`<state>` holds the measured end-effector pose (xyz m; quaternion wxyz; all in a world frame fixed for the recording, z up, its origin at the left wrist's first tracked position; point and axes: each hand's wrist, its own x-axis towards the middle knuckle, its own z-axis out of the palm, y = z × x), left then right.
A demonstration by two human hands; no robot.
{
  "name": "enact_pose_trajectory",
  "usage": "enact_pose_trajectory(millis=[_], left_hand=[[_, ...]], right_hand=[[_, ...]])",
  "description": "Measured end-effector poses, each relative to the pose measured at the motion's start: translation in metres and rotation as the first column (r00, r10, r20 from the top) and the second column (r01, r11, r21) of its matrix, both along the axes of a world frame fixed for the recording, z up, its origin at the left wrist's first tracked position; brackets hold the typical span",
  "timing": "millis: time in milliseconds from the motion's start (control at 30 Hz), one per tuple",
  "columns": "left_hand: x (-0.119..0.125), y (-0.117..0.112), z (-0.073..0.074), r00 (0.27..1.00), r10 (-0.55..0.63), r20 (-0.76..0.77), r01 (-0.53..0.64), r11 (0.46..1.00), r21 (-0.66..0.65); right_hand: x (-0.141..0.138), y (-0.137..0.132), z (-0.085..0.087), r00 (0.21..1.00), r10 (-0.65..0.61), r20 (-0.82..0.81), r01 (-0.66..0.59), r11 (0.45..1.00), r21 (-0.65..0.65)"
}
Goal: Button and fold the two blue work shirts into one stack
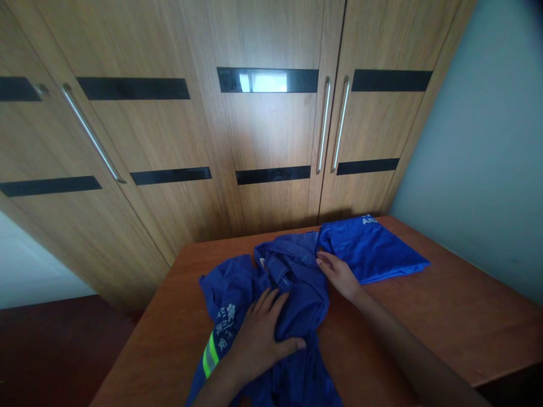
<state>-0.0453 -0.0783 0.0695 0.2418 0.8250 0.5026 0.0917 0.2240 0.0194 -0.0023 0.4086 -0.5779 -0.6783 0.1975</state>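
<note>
A crumpled blue work jacket (pixel 303 305) lies on the wooden table, with white lettering and a yellow-green and grey reflective band on its left part. My left hand (pixel 265 328) rests on the middle of the jacket, its fingers stretched out and the thumb apart. At the jacket's upper right edge is my right hand (pixel 339 274), its fingers bent and closed on the fabric. The lower end of the jacket runs out of view, partly behind my left forearm.
A folded bright blue garment (pixel 373 251) with white letters lies just right of the jacket. The reddish-brown table (pixel 156 339) stands against a wooden wardrobe (pixel 271 135) with metal handles. A pale wall (pixel 487 169) rises on the right.
</note>
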Motion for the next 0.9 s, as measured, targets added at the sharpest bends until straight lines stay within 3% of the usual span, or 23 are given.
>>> enact_pose_trajectory(millis=[67, 167, 267, 367, 500, 633, 733, 833, 900], left_hand=[[-0.002, 0.002, 0.005, 0.996, -0.005, 0.085, 0.006, 1.000, -0.008], [-0.010, 0.012, 0.007, 0.992, 0.087, 0.093, -0.097, 0.990, 0.102], [-0.018, 0.025, 0.004, 0.974, 0.216, -0.065, -0.194, 0.950, 0.245], [-0.025, 0.035, 0.001, 0.925, 0.287, -0.248, -0.219, 0.938, 0.269], [-0.038, 0.047, 0.007, 0.906, 0.279, -0.320, -0.205, 0.947, 0.245], [-0.064, 0.055, 0.024, 0.917, 0.318, -0.242, -0.229, 0.915, 0.332], [-0.088, 0.053, 0.046, 0.895, 0.421, -0.143, -0.310, 0.821, 0.479], [-0.106, 0.044, 0.069, 0.822, 0.569, 0.018, -0.454, 0.636, 0.624], [-0.110, 0.039, 0.077, 0.781, 0.616, 0.103, -0.505, 0.524, 0.686]], right_hand=[[-0.007, 0.005, 0.004, 0.998, -0.015, -0.059, 0.011, 0.998, -0.061], [-0.016, 0.012, 0.011, 1.000, -0.023, 0.008, 0.024, 0.993, -0.115], [-0.022, 0.016, 0.019, 0.998, 0.003, 0.058, 0.003, 0.995, -0.099], [-0.024, 0.015, 0.034, 0.996, 0.020, 0.082, -0.016, 0.998, -0.053], [-0.016, 0.007, 0.066, 0.995, -0.038, 0.090, 0.028, 0.993, 0.114], [0.006, -0.012, 0.110, 0.983, -0.171, 0.073, 0.129, 0.909, 0.397], [0.028, -0.031, 0.137, 0.954, -0.292, 0.076, 0.211, 0.825, 0.525], [0.046, -0.049, 0.148, 0.895, -0.432, 0.114, 0.284, 0.747, 0.602], [0.051, -0.057, 0.144, 0.850, -0.468, 0.242, 0.255, 0.767, 0.589]])
